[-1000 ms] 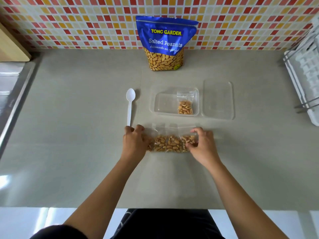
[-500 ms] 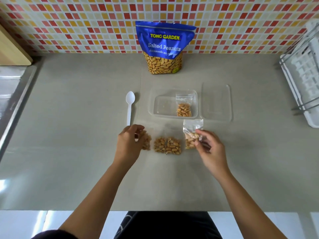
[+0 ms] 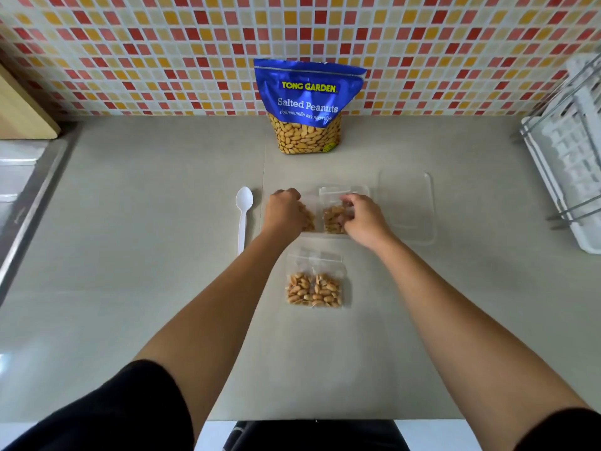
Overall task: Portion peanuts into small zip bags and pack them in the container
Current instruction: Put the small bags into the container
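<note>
Scene: 2 bare arms reach from the bottom edge across a grey kitchen surface [image 3: 130,255] toward a clear plastic container [image 3: 325,235] in the middle.
Left grip: the left grip [image 3: 284,211] is over the container's left half, with its fingers curled down round a small zip bag of peanuts, the left bag [image 3: 308,219].
Right grip: the right grip [image 3: 364,219] is over the right half. Its fingertips pinch the right bag [image 3: 333,218], whose clear zip top points toward the wall.
Hidden: both grips cover most of the container, so I cannot tell if any other bag lies under them.
Waiting: 2 filled waiting bags [image 3: 313,284] lie side by side, touching, on the surface just in front of the container.
Nearby: the lid [image 3: 406,206] lies flat just right of the container and a white plastic spoon [image 3: 244,216] lies to its left. A blue Salted Peanuts pouch [image 3: 309,102] stands against the tiled wall behind.
Stage, judged: portioning looks finished and packing is under way.
Risk 1: nothing steadies the light container, so pressing bags in could slide it.
Risk 2: with 2 grips crowded together, one pulling out could drag the other's bag along.
Risk 3: a zip left partly open would spill peanuts, and the seals are too small to check.
Risk 4: bags heaped unevenly could stop the lid closing.
</note>
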`<state>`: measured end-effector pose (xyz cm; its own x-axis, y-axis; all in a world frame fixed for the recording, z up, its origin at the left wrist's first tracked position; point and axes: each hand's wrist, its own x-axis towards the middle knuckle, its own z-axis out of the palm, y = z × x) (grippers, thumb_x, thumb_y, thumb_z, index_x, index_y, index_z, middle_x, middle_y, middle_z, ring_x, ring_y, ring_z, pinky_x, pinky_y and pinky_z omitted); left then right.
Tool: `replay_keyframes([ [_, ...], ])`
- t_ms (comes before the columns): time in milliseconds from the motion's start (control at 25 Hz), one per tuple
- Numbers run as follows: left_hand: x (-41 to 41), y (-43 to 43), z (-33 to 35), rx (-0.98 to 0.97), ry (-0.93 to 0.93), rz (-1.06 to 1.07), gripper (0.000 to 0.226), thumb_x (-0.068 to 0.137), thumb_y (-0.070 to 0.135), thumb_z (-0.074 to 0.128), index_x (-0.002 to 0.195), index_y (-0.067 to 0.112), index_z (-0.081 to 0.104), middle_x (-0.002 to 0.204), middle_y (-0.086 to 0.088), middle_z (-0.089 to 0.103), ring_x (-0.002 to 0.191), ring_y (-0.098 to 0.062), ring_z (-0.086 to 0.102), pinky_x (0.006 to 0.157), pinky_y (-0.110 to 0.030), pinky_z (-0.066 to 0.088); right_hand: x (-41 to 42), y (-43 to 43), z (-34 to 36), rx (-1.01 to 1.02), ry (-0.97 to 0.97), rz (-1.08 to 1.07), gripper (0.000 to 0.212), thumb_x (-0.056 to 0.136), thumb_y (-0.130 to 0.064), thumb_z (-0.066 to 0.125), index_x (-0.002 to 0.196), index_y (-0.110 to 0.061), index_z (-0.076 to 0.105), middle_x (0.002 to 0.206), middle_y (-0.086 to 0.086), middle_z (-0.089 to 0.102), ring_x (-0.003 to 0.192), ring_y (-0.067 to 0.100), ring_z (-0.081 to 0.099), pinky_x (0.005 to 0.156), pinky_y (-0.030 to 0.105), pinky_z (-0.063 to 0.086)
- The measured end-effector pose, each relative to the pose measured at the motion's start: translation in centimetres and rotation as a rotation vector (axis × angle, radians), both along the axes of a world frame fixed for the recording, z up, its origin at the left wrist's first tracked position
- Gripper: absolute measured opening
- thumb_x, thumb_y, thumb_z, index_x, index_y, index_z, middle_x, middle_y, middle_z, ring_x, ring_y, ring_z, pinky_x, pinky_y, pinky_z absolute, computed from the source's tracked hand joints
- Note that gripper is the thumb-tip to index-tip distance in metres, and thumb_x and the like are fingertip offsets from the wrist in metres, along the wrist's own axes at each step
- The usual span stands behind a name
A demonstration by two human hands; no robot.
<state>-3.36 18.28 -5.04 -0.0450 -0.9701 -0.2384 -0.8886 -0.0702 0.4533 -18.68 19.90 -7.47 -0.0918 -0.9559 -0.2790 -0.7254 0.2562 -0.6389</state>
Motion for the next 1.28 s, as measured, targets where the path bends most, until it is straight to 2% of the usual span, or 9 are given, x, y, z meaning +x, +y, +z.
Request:
replay_keyframes([
  [200,-0.9,0.3,-0.4,0.026,-0.178,-0.105,0.034,0.087,-0.008,0.044,0.120,-0.003,0.050,0.117,-0.021,0.056,0.105,-0.037,0.057,0.074,-0.033,0.042,0.4,-0.3,-0.1,0.039,0.229,0.164,0.050,0.084,-0.011,0.059,0.133,-0.005,0.047,0.135,0.017,0.045,0.125,0.031,0.044,0.104,0.030,0.035],
  [320,-1.3,0.7,0.8,-0.077,-0.208,-0.111,0.031,0.089,0.001,0.051,0.119,-0.002,0.045,0.118,-0.020,0.053,0.105,-0.036,0.057,0.074,-0.034,0.042,0.4,0.1,0.8,-0.054,0.339,0.162,0.044,0.084,-0.021,0.059,0.126,-0.009,0.055,0.127,0.016,0.043,0.112,0.034,0.051,0.096,0.032,0.041],
  [480,0.4,3.7,1.6,-0.193,0.060,-0.030,0.026,0.089,0.014,0.055,0.112,0.003,0.060,0.105,-0.017,0.063,0.092,-0.033,0.061,0.075,-0.033,0.044,1.0,4.1,2.5,-0.260,0.207,0.008,0.026,0.086,-0.020,0.058,0.108,-0.009,0.063,0.111,0.013,0.054,0.095,0.032,0.058,0.082,0.033,0.044],
  [560,1.7,6.7,0.8,-0.121,0.104,-0.036,0.026,0.087,0.016,0.058,0.112,0.006,0.063,0.103,-0.015,0.064,0.090,-0.032,0.062,0.079,-0.034,0.047,1.5,7.6,1.9,-0.164,0.174,0.004,0.025,0.086,-0.021,0.057,0.108,-0.010,0.060,0.110,0.011,0.054,0.098,0.031,0.056,0.084,0.032,0.042],
  [680,2.5,10.6,-0.9,0.089,0.055,-0.002,0.038,0.088,0.024,0.059,0.124,0.013,0.055,0.112,-0.015,0.057,0.096,-0.035,0.060,0.086,-0.036,0.046,2.4,11.9,-0.2,0.073,0.146,-0.030,0.036,0.085,-0.028,0.061,0.117,-0.014,0.051,0.117,0.012,0.042,0.106,0.034,0.049,0.092,0.033,0.038],
  [800,2.2,11.9,-2.1,0.172,0.089,0.025,0.043,0.088,0.023,0.059,0.129,0.017,0.050,0.114,-0.017,0.052,0.098,-0.037,0.058,0.088,-0.037,0.045,3.4,13.2,-1.3,0.042,0.083,-0.090,0.032,0.085,-0.022,0.063,0.113,-0.014,0.050,0.115,0.012,0.041,0.102,0.031,0.051,0.086,0.029,0.038],
  [880,2.2,12.0,-2.5,0.175,0.151,0.074,0.041,0.086,0.020,0.062,0.126,0.018,0.053,0.111,-0.016,0.054,0.095,-0.034,0.058,0.085,-0.035,0.046,3.7,13.1,-1.6,0.032,0.044,-0.117,0.028,0.085,-0.018,0.063,0.110,-0.015,0.053,0.114,0.011,0.043,0.097,0.030,0.055,0.085,0.028,0.039],
  [1080,2.7,12.6,-2.7,0.181,0.281,0.154,0.030,0.085,0.012,0.062,0.115,0.014,0.062,0.096,-0.006,0.066,0.084,-0.019,0.059,0.071,-0.022,0.043,3.4,13.3,-2.9,0.016,-0.055,-0.164,0.026,0.081,-0.008,0.062,0.105,-0.019,0.063,0.107,0.008,0.059,0.095,0.025,0.062,0.090,0.033,0.048],
  [1280,2.9,13.7,-2.8,0.069,0.323,0.152,0.032,0.081,0.008,0.065,0.113,0.011,0.064,0.097,-0.005,0.068,0.087,-0.018,0.063,0.079,-0.020,0.048,3.7,14.2,-2.6,-0.099,-0.175,-0.237,0.036,0.081,0.004,0.057,0.109,-0.018,0.065,0.110,0.007,0.055,0.095,0.017,0.060,0.088,0.014,0.041],
])
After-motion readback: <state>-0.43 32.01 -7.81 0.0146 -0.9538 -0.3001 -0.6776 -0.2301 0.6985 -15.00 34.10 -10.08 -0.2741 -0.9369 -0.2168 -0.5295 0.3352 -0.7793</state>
